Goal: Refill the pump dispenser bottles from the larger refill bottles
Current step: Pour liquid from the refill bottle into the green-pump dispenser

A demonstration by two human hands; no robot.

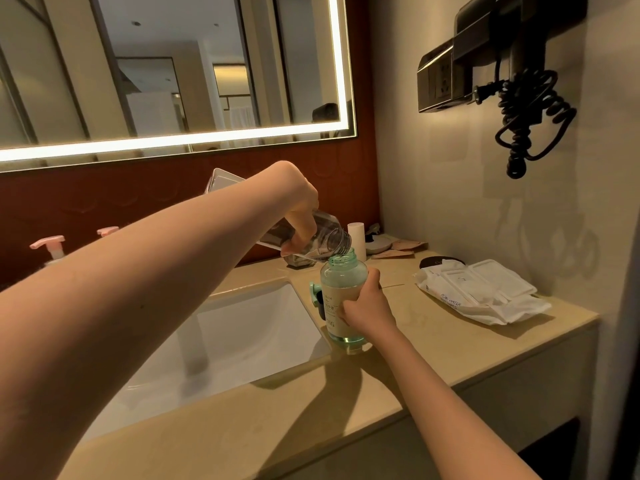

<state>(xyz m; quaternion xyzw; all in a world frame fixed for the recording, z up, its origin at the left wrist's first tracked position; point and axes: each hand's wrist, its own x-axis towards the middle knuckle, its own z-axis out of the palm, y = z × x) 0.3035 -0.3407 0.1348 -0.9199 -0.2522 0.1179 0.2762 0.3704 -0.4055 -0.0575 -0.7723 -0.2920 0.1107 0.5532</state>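
Our left forearm hides the refill bottle's middle. Left hand clamps it; right hand fingers wrap the dispenser bottle. Wipes pack nearby.

Wipes pack reads "PURE WATER"; dispenser bottle label ends "NG".

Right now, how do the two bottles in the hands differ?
The clear bottle is tipped, neck down, gripped by the left hand; the green bottle stands upright on the counter, held by the right hand. The clear bottle is square-based, the green bottle round. Both are uncapped.
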